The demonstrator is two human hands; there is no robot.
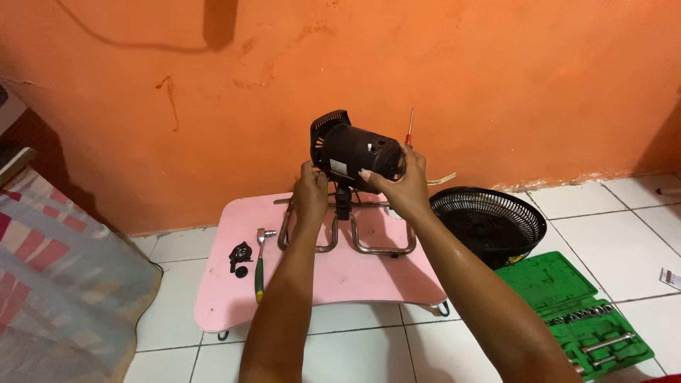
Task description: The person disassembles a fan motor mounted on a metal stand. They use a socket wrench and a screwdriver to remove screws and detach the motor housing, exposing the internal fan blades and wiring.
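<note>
Fan motor housing (351,150) sits tilted above the pink surface (319,273), long axis left-right, left hand (311,190) clamped on its rear, right hand (406,181) gripping the front with a screwdriver (409,129).

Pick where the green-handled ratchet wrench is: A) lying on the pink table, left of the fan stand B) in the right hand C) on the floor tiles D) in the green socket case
A: the ratchet wrench lies on the pink table, left of the metal fan stand, with no hand touching it.
</note>
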